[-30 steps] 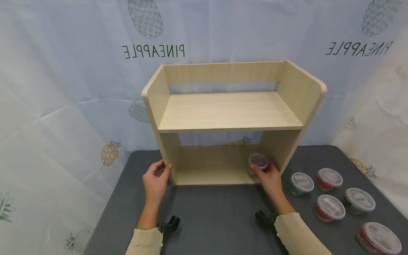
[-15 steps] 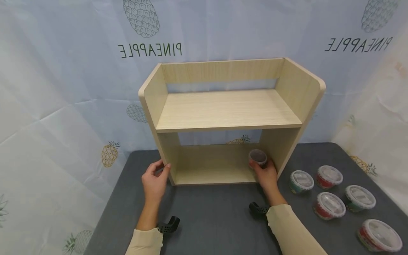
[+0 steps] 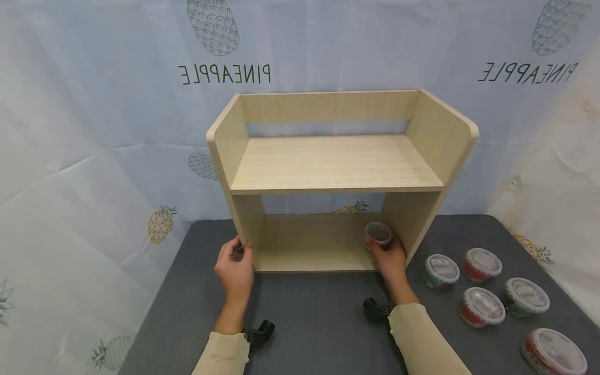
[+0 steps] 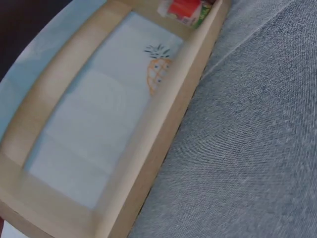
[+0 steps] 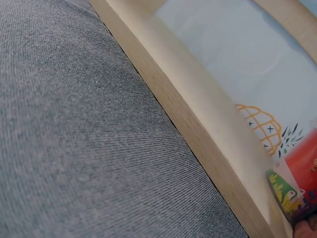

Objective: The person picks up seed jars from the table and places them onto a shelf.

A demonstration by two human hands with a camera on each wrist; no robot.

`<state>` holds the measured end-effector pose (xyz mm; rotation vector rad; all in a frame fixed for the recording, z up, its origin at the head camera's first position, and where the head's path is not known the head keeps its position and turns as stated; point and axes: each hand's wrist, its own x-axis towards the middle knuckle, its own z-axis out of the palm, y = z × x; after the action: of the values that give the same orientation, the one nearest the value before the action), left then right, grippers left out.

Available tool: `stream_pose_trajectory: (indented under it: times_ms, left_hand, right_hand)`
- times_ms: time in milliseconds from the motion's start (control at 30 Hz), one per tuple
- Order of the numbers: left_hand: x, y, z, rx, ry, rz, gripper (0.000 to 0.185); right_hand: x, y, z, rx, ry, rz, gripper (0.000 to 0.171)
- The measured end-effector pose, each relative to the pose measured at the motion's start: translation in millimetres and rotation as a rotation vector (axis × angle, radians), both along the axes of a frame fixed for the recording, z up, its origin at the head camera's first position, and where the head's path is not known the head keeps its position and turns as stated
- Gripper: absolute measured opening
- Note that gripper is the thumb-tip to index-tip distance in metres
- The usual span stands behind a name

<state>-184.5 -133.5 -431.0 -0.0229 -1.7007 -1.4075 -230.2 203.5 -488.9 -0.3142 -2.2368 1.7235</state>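
A light wooden two-tier shelf stands on a grey table. My right hand reaches into the lower tier at its right end and grips a small red tub with a clear lid. That tub shows at the top of the left wrist view, and the tub's red and green label shows in the right wrist view. My left hand holds the front edge of the shelf's left side panel. Neither hand appears in the wrist views.
Several lidded tubs, red and green, sit on the table to the right of the shelf. A pale curtain printed with pineapples hangs behind and on both sides. The upper tier holds nothing.
My right hand has pushed the tub slightly deeper into the lower tier. My left hand has shifted a little to the right along the side panel.
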Motion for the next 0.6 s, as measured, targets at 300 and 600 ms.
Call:
stream_pose_trajectory:
  times_ms: [300,600]
  left_hand:
    - [-3.1,8,-4.6,0.055,0.014,0.094,0.017]
    - [-8.8,15,-8.5,0.084,0.051,0.177,0.016]
  right_hand:
    - [0.2,-2,-1.7,-0.023,-0.006,-0.015,0.077]
    - [6.8,-4,-2.2,-0.007,0.028,-0.031,0.079]
